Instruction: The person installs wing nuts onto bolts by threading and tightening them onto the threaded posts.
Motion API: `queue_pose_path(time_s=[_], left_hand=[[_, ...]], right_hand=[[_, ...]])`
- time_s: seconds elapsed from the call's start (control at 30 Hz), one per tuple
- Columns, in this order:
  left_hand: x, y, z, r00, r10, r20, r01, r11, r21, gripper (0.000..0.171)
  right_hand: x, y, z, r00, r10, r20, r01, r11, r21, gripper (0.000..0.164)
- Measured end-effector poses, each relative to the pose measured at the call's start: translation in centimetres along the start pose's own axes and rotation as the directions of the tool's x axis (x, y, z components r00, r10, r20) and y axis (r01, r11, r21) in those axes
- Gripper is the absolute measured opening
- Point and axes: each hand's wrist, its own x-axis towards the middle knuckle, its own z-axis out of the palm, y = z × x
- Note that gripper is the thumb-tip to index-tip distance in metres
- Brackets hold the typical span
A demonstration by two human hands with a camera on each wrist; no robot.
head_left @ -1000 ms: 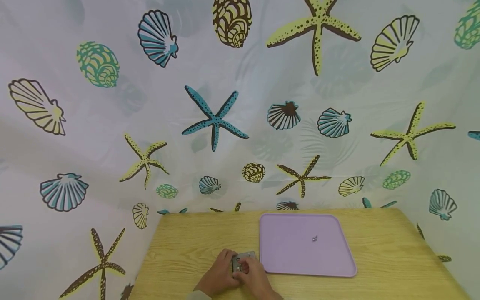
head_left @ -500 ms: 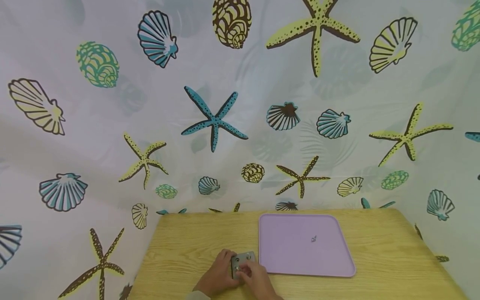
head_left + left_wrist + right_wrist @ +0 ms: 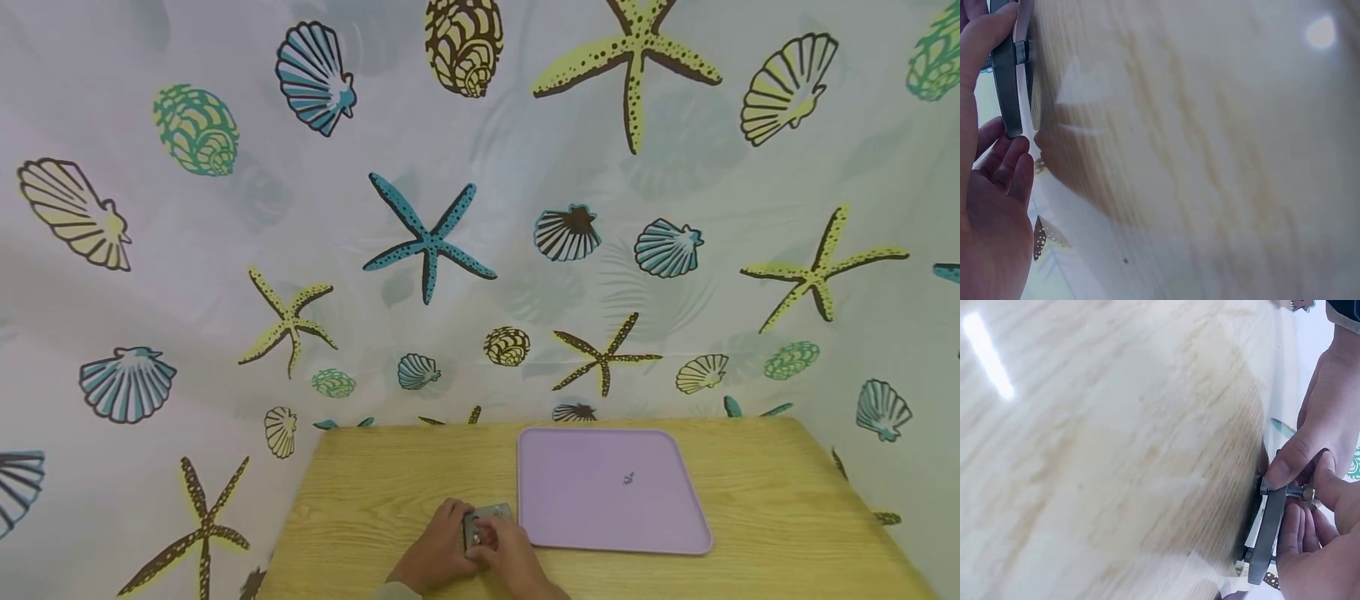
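A grey metal plate [image 3: 472, 521] with holes is held on edge-like supports just over the table, left of the tray. My left hand [image 3: 441, 546] grips it by its sides. In the left wrist view the thumb lies on one end of the plate [image 3: 1005, 87], and fingertips are at the other. In the right wrist view a threaded bolt [image 3: 1294, 492] stands out of the plate [image 3: 1269, 534], with a brass-coloured nut [image 3: 1309, 494] on it. The fingers of my right hand [image 3: 512, 552] pinch that nut. Bolt heads show on the plate's underside.
A lilac tray [image 3: 600, 525] lies to the right of the hands, with a small shiny metal piece [image 3: 628, 478] on it. The wood-grain table [image 3: 375, 475] is bordered by a shell-and-starfish-patterned curtain [image 3: 480, 292] at the back and sides.
The right hand's fingers opened slightly away from the bolt half a second ago, showing more of the plate, and have closed over it again. The left hand and plate stay put.
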Motion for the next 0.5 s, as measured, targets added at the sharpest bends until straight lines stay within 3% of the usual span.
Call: queue_pose_path(time_s=[0.13, 0.23, 0.5], left_hand=[[0.06, -0.16, 0.04, 1.0, 0.03, 0.004, -0.03, 1.0, -0.004, 0.07], [0.08, -0.13, 0.07, 1.0, 0.02, 0.013, -0.019, 1.0, -0.015, 0.069], [0.04, -0.06, 0.07, 1.0, -0.002, 0.012, 0.002, 1.0, -0.016, 0.072]], right_hand=[[0.03, -0.12, 0.2, 1.0, 0.028, -0.002, -0.028, 0.999, -0.018, 0.044], [0.01, -0.06, 0.34, 0.999, 0.041, -0.006, -0.042, 0.999, -0.022, 0.045], [-0.34, -0.14, -0.02, 0.999, 0.043, -0.011, -0.044, 0.999, -0.029, 0.031]])
